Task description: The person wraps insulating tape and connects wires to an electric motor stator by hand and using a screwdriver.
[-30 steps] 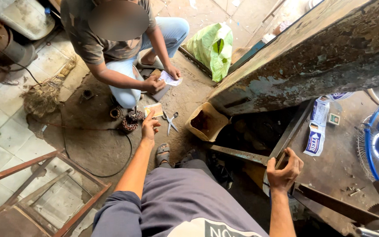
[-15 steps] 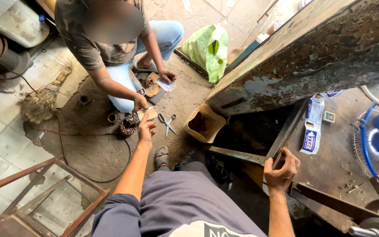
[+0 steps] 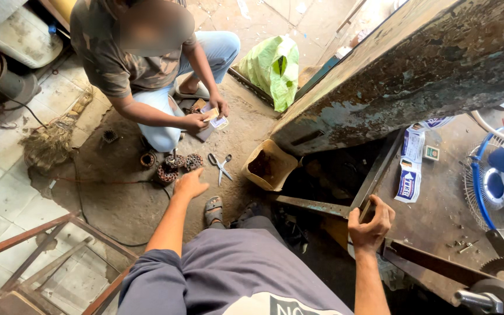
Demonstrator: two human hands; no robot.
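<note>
Head view: the left hand (image 3: pixel 191 184) reached down, fingers loosely curled and holding nothing, just above the coils (image 3: pixel 177 166) on the floor; scissors (image 3: pixel 221 166) lay beside. The right hand (image 3: pixel 370 221) clenched the frame bar (image 3: pixel 374 181), its palm hidden.

My left hand (image 3: pixel 189 184) has open dirt floor under it, hemmed ahead by copper-wound coils (image 3: pixel 173 166) and scissors (image 3: pixel 221 166). A squatting person's hands (image 3: pixel 205 116) block beyond. My right hand (image 3: pixel 370 224) is boxed in by the rusty metal frame (image 3: pixel 374 181).
</note>
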